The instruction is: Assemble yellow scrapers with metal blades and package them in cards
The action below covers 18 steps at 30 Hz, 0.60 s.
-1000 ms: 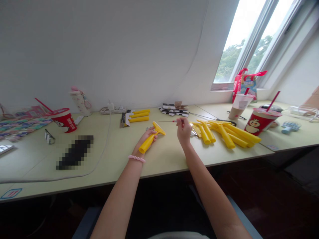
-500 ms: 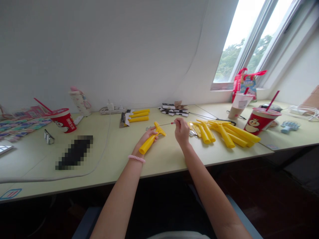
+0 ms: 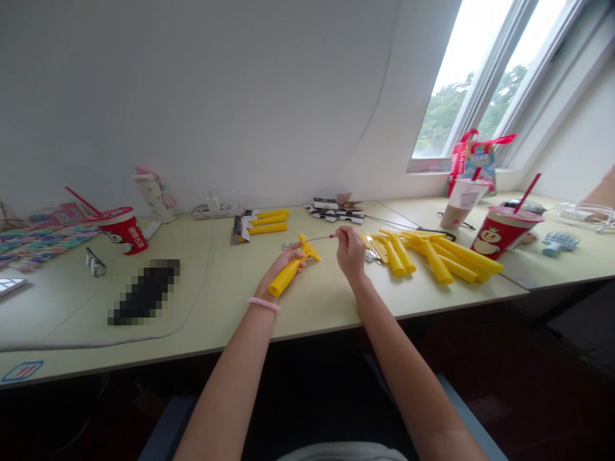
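My left hand [image 3: 284, 261] is closed around a yellow plastic scraper handle [image 3: 285, 276], its wide head pointing away from me and its hollow end towards me. In my closed right hand [image 3: 352, 255] is a screwdriver [image 3: 321, 239]; its thin shaft points left, with the tip at the scraper's head. My fingers hide most of the screwdriver's grip. Small metal pieces [image 3: 288, 246], too small to make out, lie just behind my left hand. Right of my right hand are several yellow scraper handles [image 3: 437, 259] in a pile, with metal blades [image 3: 371, 250] at its left end.
Carded yellow scrapers [image 3: 266, 224] and black-and-white cards [image 3: 334, 210] lie along the wall. Red cups with straws stand left [image 3: 120, 232] and right [image 3: 502, 234], near a clear drink cup [image 3: 461, 203]. A white cable [image 3: 204, 282] crosses the table's left side, past a pixelated dark object [image 3: 144, 294].
Both hands hold the same things in almost the same place. The screwdriver's shaft sits very slightly higher, and the view has shifted a little.
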### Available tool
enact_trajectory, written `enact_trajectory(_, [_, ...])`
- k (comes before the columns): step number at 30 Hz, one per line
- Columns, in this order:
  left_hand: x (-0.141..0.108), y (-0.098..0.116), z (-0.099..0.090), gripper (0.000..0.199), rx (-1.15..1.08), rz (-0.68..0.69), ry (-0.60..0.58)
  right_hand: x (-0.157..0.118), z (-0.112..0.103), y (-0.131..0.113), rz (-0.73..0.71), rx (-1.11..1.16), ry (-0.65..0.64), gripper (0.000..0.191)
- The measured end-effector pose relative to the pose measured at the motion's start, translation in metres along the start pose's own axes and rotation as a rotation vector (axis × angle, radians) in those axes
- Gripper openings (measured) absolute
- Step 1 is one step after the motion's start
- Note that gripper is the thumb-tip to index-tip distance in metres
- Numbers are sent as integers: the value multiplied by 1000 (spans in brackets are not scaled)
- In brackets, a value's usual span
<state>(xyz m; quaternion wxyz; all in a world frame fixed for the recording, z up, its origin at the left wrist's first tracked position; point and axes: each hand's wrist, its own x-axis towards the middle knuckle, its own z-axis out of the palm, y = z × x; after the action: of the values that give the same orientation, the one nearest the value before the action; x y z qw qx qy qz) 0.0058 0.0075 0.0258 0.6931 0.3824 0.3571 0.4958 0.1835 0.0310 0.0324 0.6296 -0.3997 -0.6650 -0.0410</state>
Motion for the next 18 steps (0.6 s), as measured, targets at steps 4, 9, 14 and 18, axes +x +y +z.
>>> enact_trajectory(4, [1,-1,-1,50,-10,-1,5,0,0,1,12,-6,10,25])
enact_trajectory(9, [3,-1,-2,50,-11,1,-7,0,0,2,14,-10,4,24])
enact_trajectory(14, [3,-1,-2,49,-9,1,-23,0,0,2,17,-1,-13,25])
enact_trajectory(18, [4,-2,-3,48,-9,3,-16,0,0,0,34,13,-16,26])
